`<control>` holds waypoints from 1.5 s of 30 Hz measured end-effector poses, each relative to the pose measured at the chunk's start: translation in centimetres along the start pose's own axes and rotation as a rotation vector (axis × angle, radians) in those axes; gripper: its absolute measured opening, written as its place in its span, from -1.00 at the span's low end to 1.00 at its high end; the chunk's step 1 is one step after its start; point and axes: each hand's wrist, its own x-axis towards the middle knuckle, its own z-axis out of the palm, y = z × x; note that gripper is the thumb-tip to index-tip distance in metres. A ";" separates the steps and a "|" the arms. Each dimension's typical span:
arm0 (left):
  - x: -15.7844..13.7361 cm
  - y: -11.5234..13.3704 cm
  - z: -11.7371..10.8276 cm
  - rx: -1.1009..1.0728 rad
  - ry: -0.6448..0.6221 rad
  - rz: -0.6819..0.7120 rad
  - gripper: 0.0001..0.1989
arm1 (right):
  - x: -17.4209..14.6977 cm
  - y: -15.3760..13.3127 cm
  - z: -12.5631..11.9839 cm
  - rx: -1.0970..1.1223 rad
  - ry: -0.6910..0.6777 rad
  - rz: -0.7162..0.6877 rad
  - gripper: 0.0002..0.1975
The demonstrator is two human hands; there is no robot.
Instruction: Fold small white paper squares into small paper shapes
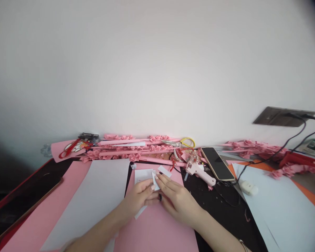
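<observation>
A small folded piece of white paper (pixel 155 182) is held between my two hands above a pink sheet (pixel 160 231). My left hand (pixel 140 196) pinches its lower left side with thumb and fingers. From the right, my right hand (pixel 175 196) presses its fingers along the other side of the paper; a dark ring shows on one finger. More white paper pieces (pixel 143 174) lie on the pink sheet behind and under my hands, and one white strip (pixel 165 170) pokes out past my right fingertips. The fingers partly hide the paper's folds.
Right of my hands lie a glue gun (pixel 201 172), a phone (pixel 217 163) and a white charger-like piece (pixel 248 188) with black cords. Yellow-handled scissors (pixel 187 142) and pink paper-flower stems (pixel 123 153) line the wall. Large white sheets (pixel 94 196) flank both sides. A socket (pixel 280 116) has cords plugged in.
</observation>
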 end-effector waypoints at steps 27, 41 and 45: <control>0.0 -0.4 -0.1 0.049 -0.009 -0.009 -0.66 | 0.0 -0.2 0.0 -0.025 -0.009 0.010 -0.38; -0.2 0.2 0.3 0.084 -0.029 0.004 -0.67 | -0.1 -0.3 0.1 -0.078 -0.038 0.025 -0.40; -0.3 0.2 0.3 0.107 -0.020 0.004 -0.68 | -0.1 -0.3 0.1 -0.082 -0.032 0.015 -0.40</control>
